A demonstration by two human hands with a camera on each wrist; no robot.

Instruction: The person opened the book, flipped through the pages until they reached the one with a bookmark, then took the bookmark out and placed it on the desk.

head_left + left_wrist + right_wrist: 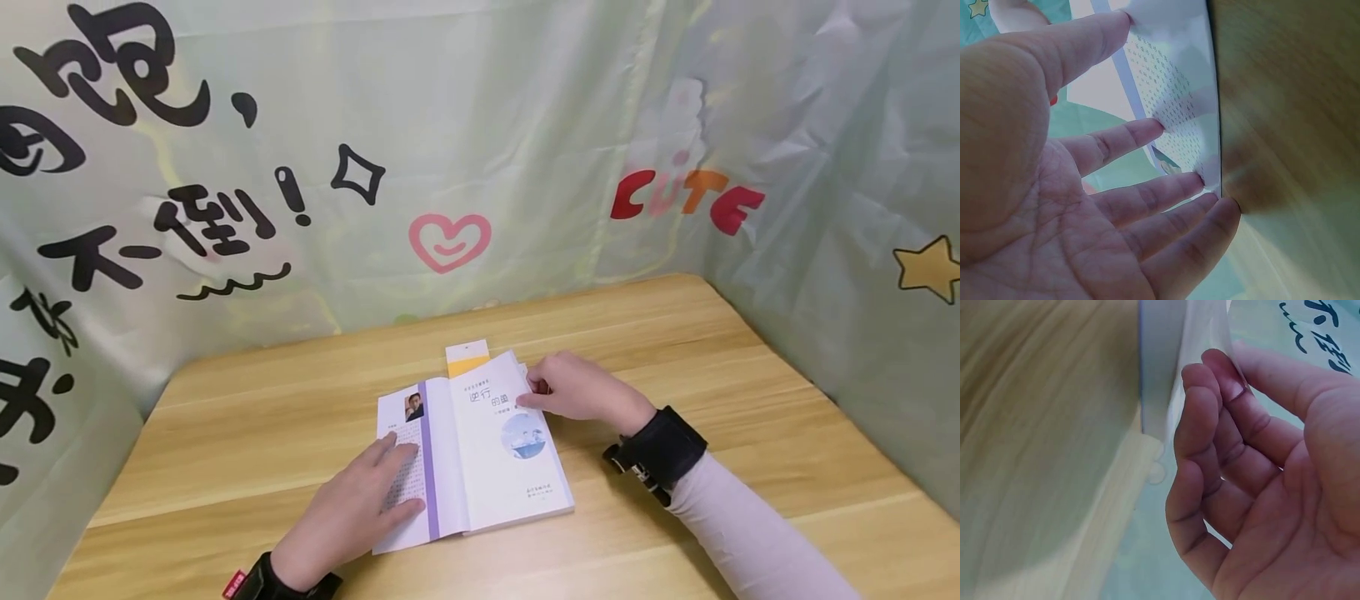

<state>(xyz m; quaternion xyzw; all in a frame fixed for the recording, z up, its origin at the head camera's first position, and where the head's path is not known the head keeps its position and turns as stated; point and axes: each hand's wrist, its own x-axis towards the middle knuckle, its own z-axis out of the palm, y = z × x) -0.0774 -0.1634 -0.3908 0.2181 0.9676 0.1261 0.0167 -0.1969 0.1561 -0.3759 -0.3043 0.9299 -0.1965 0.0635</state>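
Observation:
An open book (pixel 480 467) lies on the wooden table, showing a title page with a round blue picture on the right. On its left is a cover flap (pixel 405 492) with a small portrait, lines of text and a purple stripe. My left hand (pixel 360 500) rests spread fingertips on that flap; in the left wrist view its fingers are fairly straight. At the upper right corner, my right hand (pixel 581 387) pinches the title page (pixel 1207 328) between thumb and index finger, the other fingers curled. The page is slightly lifted from the pages beneath.
A white and yellow card (pixel 467 360) pokes out behind the book's top edge. The wooden table (pixel 300 400) extends around the book. Printed fabric (pixel 525 125) hangs behind and at both sides of it. Black straps circle both wrists.

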